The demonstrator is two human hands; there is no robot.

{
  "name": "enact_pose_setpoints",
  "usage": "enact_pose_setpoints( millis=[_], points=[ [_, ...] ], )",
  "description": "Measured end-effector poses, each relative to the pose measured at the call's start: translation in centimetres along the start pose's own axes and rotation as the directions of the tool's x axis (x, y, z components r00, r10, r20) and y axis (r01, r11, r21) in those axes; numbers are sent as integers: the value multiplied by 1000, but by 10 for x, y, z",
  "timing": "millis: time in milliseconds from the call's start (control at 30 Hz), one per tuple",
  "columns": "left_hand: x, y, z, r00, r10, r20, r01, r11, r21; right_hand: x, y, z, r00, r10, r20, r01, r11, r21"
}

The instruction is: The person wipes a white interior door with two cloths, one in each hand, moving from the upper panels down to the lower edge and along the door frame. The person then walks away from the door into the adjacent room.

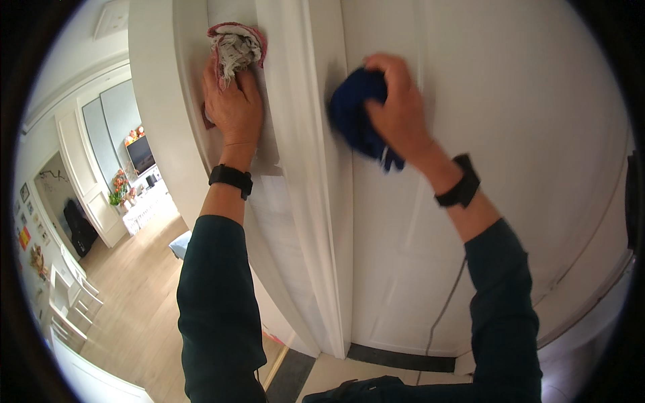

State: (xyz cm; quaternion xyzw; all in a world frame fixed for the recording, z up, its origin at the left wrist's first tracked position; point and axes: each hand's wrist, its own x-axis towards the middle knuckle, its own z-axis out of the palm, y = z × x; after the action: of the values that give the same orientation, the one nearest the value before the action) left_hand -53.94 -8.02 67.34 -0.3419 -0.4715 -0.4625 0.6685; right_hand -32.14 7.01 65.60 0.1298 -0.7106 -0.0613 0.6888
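My left hand grips a crumpled, frayed white cloth with a red edge, up against the white door frame. A small brown patch or fitting shows just beside that hand, partly covered by it. In my right hand is a bunched dark blue cloth. It is pressed to the white panel right of the frame and looks blurred. Both wrists wear black bands, below which dark green sleeves begin.
To the left, a room with a wooden floor holds white chairs, a television and flowers. A thin grey cable hangs down the panel at right. A dark threshold strip runs along the bottom.
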Motion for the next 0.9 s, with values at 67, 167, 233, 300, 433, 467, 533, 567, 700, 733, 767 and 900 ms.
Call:
enact_pose_setpoints(
  millis=[67, 167, 233, 300, 433, 467, 533, 567, 700, 733, 767, 900],
  points=[
    [-2, 0, 1, 999, 13, -43, -12, 1000, 15, 37, 26, -5, 990, -120, -71, 105, 978, -180],
    [-2, 0, 2, 1000, 2, -15, -2, 1000, -1, 86, 50, -10, 980, -190, -64, 150, 905, -399],
    [-1, 0, 2, 999, 32, -23, -33, 999, -23, 96, 54, -6, 983, -185, -19, 161, 896, -414],
    [-1, 0, 1, 997, 58, -42, -59, 998, -34, 94, 53, 4, 969, -245, 28, 233, 867, -440],
    [0, 1, -1, 997, 48, -52, -50, 998, -32, 75, 52, 22, 977, -176, 124, 215, 829, -517],
    [-1, 2, -1, 999, 32, -41, -34, 999, -34, 71, 53, 24, 975, -191, 115, 223, 827, -517],
    [-1, 1, -2, 1000, 1, -6, -1, 999, -44, 63, 54, 25, 972, -214, 98, 234, 819, -524],
    [-2, 1, -2, 1000, -24, 8, 24, 998, -57, 61, 55, 25, 963, -250, 97, 262, 791, -552],
    [-3, -1, -1, 1000, -2, 11, 2, 1000, -11, 42, 48, 16, 938, -304, 165, 346, 822, -452],
    [-4, -1, -1, 1000, 16, -8, -17, 1000, -1, 37, 45, 12, 935, -293, 201, 352, 838, -417],
    [-4, -2, -2, 999, 34, -25, -34, 999, 11, 32, 42, 9, 930, -281, 239, 356, 853, -382],
    [-3, -2, -1, 1000, 20, -2, -20, 1000, -2, 7, 36, -1, 882, -244, 403, 373, 885, -279]
  ],
)
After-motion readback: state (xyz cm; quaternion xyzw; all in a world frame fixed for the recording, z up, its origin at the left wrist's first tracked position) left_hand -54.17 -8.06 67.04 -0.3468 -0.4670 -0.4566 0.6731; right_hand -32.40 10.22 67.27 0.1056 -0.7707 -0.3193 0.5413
